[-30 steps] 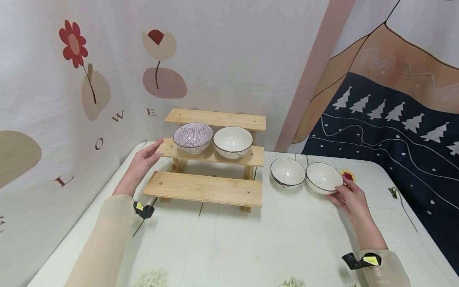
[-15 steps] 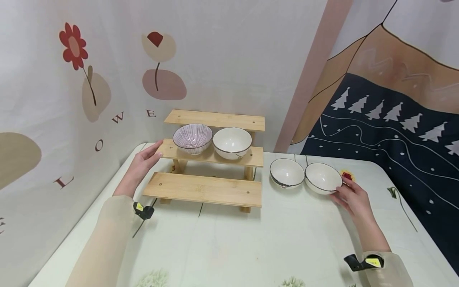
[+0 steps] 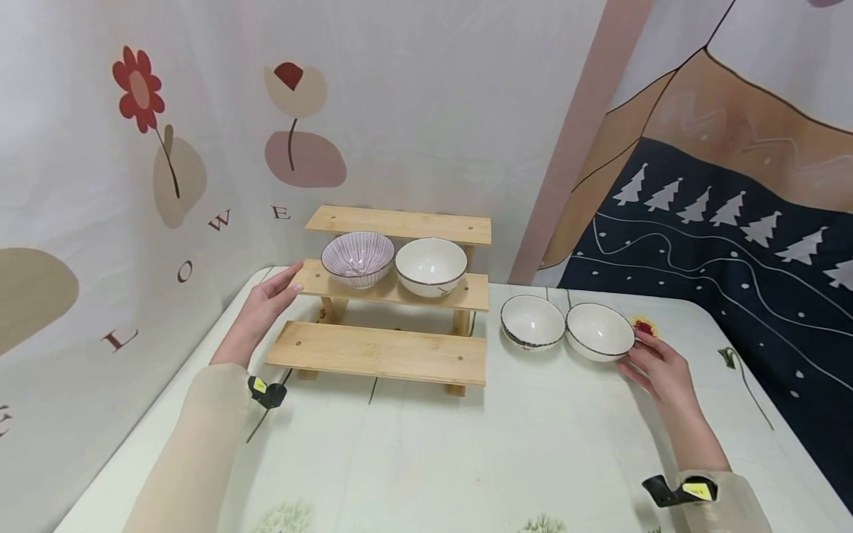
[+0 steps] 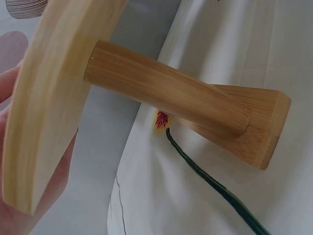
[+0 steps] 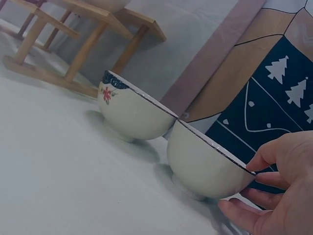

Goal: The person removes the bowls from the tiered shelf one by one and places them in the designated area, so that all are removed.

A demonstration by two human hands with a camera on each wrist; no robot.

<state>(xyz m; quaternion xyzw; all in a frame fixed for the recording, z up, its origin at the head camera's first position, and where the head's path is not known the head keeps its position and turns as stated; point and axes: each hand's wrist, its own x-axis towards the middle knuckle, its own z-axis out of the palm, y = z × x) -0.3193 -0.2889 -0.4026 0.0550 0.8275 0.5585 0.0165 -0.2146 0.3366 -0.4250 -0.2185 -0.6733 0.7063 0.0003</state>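
Observation:
My left hand [image 3: 263, 303] holds the left end of the middle board of a three-step wooden display shelf [image 3: 373, 354]. In the left wrist view, fingers [image 4: 7, 83] show beside the board's end, which hides part of the hand. At the right, my right hand [image 3: 660, 370] holds the right side of a white bowl [image 3: 600, 331] with a dark rim; fingers touch the rim and others lie lower on its outside. Touching that bowl on its left is another white bowl [image 3: 533, 321], floral-patterned outside [image 5: 132, 110]. Both bowls are upright on the table.
The middle step carries a purple-striped bowl [image 3: 358, 257] and a white bowl [image 3: 432, 265] side by side. A printed cloth backdrop [image 3: 426, 104] rises behind the shelf. A pale flower-printed cloth [image 3: 426, 451] covers the table.
The head view has tilted slightly, shifting the scene a little. Both hands keep their places on the shelf and the bowl.

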